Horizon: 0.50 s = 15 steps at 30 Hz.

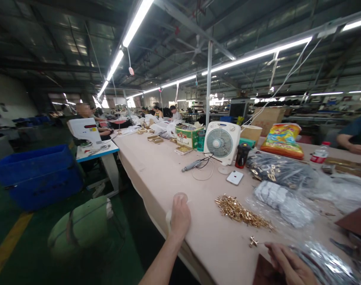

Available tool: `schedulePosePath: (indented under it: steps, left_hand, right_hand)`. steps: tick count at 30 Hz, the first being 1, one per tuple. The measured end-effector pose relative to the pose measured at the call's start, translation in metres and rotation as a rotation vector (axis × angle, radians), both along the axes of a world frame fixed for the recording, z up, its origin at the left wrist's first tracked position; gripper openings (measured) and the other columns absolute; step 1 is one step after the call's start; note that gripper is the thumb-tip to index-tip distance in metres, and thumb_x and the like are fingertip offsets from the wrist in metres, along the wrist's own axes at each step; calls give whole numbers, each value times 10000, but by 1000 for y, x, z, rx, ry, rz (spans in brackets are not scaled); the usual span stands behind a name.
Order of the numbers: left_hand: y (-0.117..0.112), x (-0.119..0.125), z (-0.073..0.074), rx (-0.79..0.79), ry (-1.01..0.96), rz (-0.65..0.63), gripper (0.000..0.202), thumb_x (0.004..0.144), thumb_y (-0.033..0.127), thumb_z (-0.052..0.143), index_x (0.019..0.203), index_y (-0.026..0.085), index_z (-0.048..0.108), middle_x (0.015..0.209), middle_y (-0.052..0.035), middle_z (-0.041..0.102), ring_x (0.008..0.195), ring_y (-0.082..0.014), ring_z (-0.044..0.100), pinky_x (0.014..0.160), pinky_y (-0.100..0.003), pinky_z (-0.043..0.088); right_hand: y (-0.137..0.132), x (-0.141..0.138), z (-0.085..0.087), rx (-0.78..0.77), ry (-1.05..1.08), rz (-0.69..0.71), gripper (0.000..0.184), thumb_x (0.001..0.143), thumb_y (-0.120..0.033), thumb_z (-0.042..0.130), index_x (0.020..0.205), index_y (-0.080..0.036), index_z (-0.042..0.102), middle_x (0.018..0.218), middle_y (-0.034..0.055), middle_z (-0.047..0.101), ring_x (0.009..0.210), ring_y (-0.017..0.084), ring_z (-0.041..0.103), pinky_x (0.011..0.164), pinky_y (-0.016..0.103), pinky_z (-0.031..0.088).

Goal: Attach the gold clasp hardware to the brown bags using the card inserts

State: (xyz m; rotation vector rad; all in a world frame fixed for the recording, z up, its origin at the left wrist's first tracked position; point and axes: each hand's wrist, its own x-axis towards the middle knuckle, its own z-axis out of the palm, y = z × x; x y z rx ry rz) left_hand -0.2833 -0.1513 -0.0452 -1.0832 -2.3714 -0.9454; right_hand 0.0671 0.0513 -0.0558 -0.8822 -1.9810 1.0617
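Many gold-coloured pieces (pixel 241 213) — slender, glossy — lie heaped on the beige tabletop (pixel 159 174).

From close above its edge, the head camera looks forward and down along the table (pixel 159 170).

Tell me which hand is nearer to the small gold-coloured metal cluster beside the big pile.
Right. The right hand is close beside the small cluster, on its right; the left hand is farther off, to its left, by the edge of the table.
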Motion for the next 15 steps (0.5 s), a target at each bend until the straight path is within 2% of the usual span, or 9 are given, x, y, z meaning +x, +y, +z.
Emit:
schedulePosePath:
  steps: [3, 7, 10, 15]
  left_hand:
    - [2, 12, -2, -27, 1, -81, 422, 899, 25, 440, 1255, 146, 632, 1167, -138, 664, 1208, -309, 570, 1106, -541, 463]
    - [6, 35, -2, -58, -8, -221, 365, 971, 89, 434, 1280, 161, 613, 1105, -127, 689, 1090, -291, 627, 1008, -515, 519]
    - [8, 60, -3, -87, 28, -358, 334, 1013, 140, 436, 1300, 192, 599, 1082, -110, 707, 1026, -271, 657, 944, -471, 546]
    - [18, 106, 3, -141, 57, -566, 326, 1030, 171, 466, 1332, 212, 582, 1070, -101, 723, 1001, -266, 677, 889, -434, 562]
  right_hand:
    - [-15, -6, 14, -41, 63, -8, 500, 906, -675, 619, 974, -213, 797, 696, 48, 696, 747, 275, 690, 678, 327, 553]
    - [-25, -12, 29, -65, 118, 10, 501, 947, -661, 589, 953, -189, 758, 649, 22, 623, 645, 227, 613, 644, 316, 511]
    - [-27, -13, 33, -59, 145, 25, 478, 975, -631, 575, 954, -182, 736, 653, 17, 599, 655, 218, 600, 667, 314, 504]
    - [-30, -12, 36, -69, 166, 51, 383, 963, -572, 638, 964, -197, 720, 681, 2, 587, 629, 190, 578, 614, 289, 493]
